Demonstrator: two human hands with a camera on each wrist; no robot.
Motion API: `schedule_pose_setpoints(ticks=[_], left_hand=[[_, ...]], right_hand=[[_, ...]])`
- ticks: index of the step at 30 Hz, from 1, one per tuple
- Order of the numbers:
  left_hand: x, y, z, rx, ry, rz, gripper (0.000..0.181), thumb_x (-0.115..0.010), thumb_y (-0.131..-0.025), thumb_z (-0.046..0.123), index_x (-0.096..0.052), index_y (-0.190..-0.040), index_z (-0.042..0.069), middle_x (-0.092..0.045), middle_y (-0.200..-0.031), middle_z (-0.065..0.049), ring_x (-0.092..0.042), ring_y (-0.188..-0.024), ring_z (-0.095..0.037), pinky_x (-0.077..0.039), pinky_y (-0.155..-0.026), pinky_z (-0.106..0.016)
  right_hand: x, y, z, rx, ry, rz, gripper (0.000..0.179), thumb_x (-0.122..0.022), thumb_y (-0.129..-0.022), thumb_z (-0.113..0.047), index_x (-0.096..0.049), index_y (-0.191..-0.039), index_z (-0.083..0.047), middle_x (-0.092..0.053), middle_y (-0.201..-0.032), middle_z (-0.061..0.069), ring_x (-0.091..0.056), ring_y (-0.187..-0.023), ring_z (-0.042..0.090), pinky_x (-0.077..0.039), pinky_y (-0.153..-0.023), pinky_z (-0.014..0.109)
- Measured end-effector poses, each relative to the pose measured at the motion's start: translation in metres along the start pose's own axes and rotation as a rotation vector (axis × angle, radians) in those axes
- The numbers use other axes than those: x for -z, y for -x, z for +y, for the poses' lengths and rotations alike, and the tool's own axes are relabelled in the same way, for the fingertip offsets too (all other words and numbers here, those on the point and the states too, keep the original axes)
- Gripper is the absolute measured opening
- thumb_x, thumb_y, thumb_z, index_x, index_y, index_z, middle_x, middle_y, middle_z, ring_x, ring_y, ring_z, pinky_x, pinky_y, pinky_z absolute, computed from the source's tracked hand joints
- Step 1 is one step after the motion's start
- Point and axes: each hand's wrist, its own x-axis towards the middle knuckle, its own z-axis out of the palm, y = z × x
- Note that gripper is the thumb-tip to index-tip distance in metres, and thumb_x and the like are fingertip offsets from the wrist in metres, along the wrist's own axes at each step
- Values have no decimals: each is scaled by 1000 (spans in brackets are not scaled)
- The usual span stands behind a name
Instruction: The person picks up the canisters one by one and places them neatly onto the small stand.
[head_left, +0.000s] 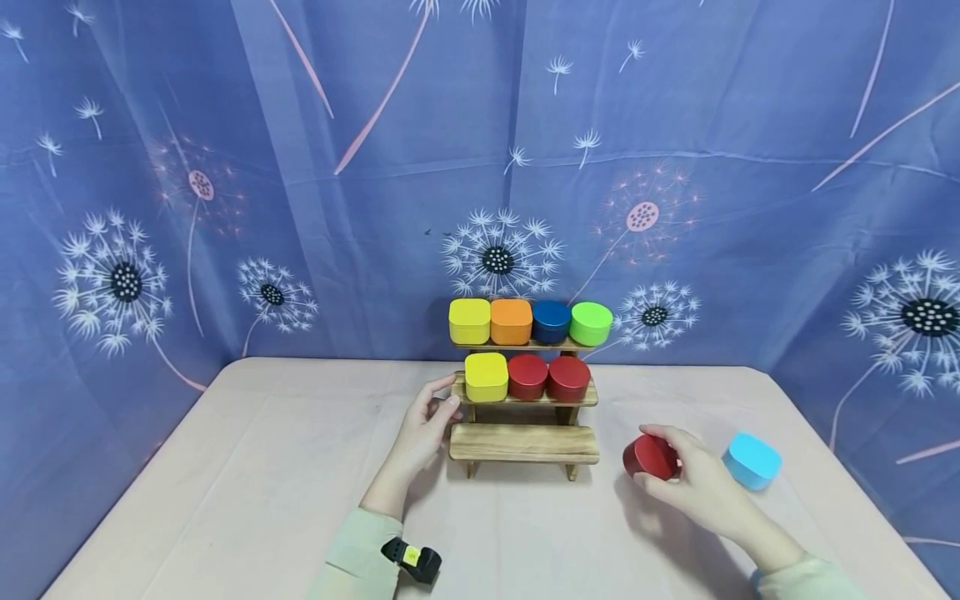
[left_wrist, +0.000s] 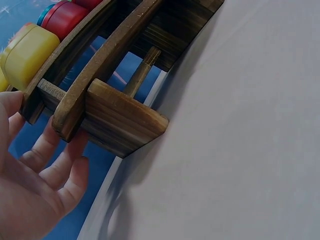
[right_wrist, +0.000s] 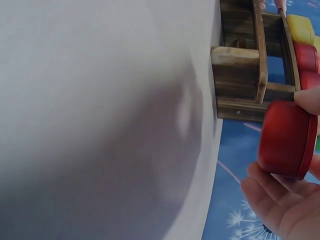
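Observation:
My right hand grips a red round tin between thumb and fingers, above the table to the right of a three-step wooden stand. At the stand's left end, my left hand holds the end of the middle step. On that step stand a yellow squarish tin and two red round tins, one in the middle and one at the right. The top step carries a yellow tin, an orange tin, a dark blue tin and a light green tin.
A light blue tin lies on the table beyond my right hand. The pale tablecloth reaches back to a blue curtain with dandelion prints. The stand's lowest step carries no tin.

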Motion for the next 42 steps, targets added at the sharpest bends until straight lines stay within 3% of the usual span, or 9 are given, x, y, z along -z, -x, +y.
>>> schedule_pose_setpoints(ticks=[7,17,27,37,42], left_hand=[[-1,-1,0,4,4,-1,40,-49,-98,17,-45,-138,12,-58,-103,-32,-59,-97,-41,-51,-65,-39],[-2,-2,1,-8,5,2,40,-50,-98,17,-46,-137,12,-59,-101,-30,-59,-98,-41,-51,-72,-37],[-3,-2,1,-6,8,2,40,-50,-98,16,-45,-138,10,-58,-101,-32,-60,-95,-40,-51,-72,-34],[-1,-1,-1,-4,-9,15,40,-50,-98,15,-47,-137,11,-62,-96,-24,-61,-88,-25,-51,-72,-41],[-1,0,0,-5,-10,11,40,-50,-98,16,-46,-137,10,-61,-98,-28,-62,-91,-30,-51,-73,-42]], right_hand=[[-7,-6,-4,-13,-43,0,60,-79,-74,-17,-54,-126,-3,-61,-105,8,-50,-85,-2,-50,-63,21],[-15,-14,-13,37,-46,58,61,-82,-72,-19,-55,-125,-5,-64,-104,6,-53,-86,-2,-51,-66,21],[-29,-21,-24,82,-132,75,62,-82,-69,-9,-54,-124,-2,-64,-110,10,-53,-89,-4,-53,-67,23],[-42,-31,-40,74,-205,28,64,-83,-69,-13,-54,-125,-4,-65,-108,6,-56,-84,2,-53,-67,24],[-48,-36,-48,47,-242,-16,64,-83,-70,-18,-53,-125,-5,-64,-110,10,-57,-80,5,-52,-64,26]])
